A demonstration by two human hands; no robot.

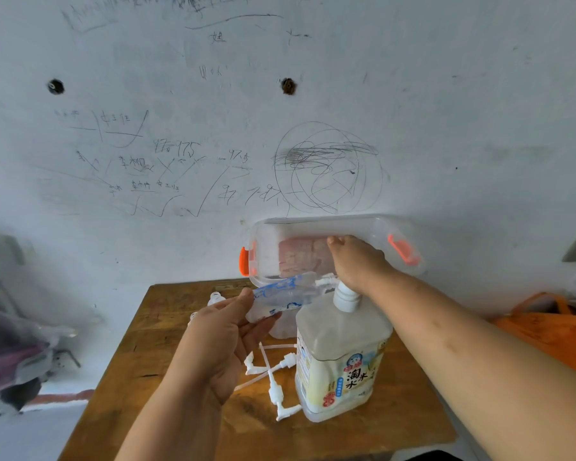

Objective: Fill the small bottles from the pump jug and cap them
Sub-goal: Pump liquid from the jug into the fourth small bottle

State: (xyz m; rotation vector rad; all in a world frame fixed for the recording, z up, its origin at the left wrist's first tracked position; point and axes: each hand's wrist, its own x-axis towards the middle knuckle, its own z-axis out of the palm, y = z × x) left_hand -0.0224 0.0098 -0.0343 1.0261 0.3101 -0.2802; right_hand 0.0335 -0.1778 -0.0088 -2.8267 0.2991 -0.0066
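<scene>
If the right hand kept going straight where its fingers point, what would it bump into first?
Probably the clear plastic box with orange latches, standing against the wall just beyond the right hand. The fingertips already overlap it in the picture, but depth is unclear.

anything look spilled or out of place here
No spill shows. The small bottle in the left hand is tipped almost sideways at the pump of the jug, and loose pump caps lie scattered on the table beside it.

On table [167, 410] — jug [343, 361] right, loose pumps [275, 384] left of it, box [330, 227] behind.
</scene>
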